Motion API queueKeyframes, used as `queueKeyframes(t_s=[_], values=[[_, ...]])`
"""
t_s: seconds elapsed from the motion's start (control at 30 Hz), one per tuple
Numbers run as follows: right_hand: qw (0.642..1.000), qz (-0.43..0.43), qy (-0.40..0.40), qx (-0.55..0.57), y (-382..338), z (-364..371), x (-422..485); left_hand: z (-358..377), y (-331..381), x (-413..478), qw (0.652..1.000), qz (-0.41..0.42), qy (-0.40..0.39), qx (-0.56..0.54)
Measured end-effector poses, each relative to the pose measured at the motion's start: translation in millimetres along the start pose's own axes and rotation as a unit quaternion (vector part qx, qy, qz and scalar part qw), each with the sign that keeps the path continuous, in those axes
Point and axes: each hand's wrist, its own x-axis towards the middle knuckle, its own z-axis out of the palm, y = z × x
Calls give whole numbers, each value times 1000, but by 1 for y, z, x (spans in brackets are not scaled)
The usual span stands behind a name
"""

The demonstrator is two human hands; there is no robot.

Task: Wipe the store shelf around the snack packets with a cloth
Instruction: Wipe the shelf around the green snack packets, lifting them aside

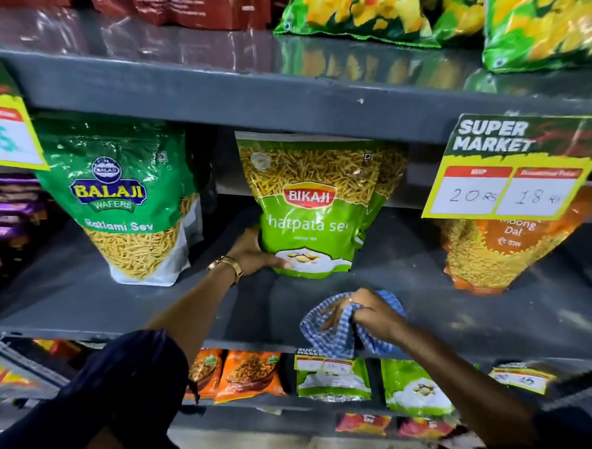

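A light green Bikaji sev packet (309,208) stands upright in the middle of the grey shelf (112,304). My left hand (253,251) grips its lower left corner, thumb across the front. My right hand (358,311) is closed on a bunched blue-and-white checked cloth (330,336), which rests on the shelf's front part just below and right of that packet. A dark green Balaji sev packet (128,198) stands to the left. An orange moong dal packet (495,252) stands to the right.
A yellow price tag (510,173) hangs from the shelf above, over the orange packet. Another tag (8,133) hangs at the far left, beside purple packets (7,202). More packets fill the shelf above and the lower shelf (334,377).
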Motion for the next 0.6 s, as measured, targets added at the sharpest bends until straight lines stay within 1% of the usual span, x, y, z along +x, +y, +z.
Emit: queueKeyframes(t_s=[0.07,0.1,0.13,0.2,0.27,0.3,0.33,0.37,0.43,0.5,0.57,0.6], values=[[999,6,30,34,-7,-7,0,4,4,0,1000,8,-4,5],[999,-7,35,32,-16,-8,4,5,6,1,1000,11,-5,13],[999,-35,28,5,-26,-7,13,6,8,2,1000,17,-4,22],[989,-107,-24,-103,-44,-1,36,8,11,4,999,25,5,36],[968,-136,-84,-192,-46,7,56,9,10,5,999,25,15,30],[962,-132,-102,-216,-38,9,63,10,9,4,999,24,13,18],[963,-119,-107,-216,-27,9,65,10,9,2,1000,23,12,2],[972,-98,-102,-190,-16,8,62,11,6,1,1000,20,15,-16],[987,-83,-79,-114,1,6,43,12,3,0,999,18,17,-49],[994,-70,-71,-48,8,-2,22,15,5,-2,998,22,27,-54],[995,-55,-76,-16,9,-14,7,19,6,-4,997,25,41,-62],[996,-62,-65,-13,9,-22,4,19,6,-4,997,26,45,-64]])
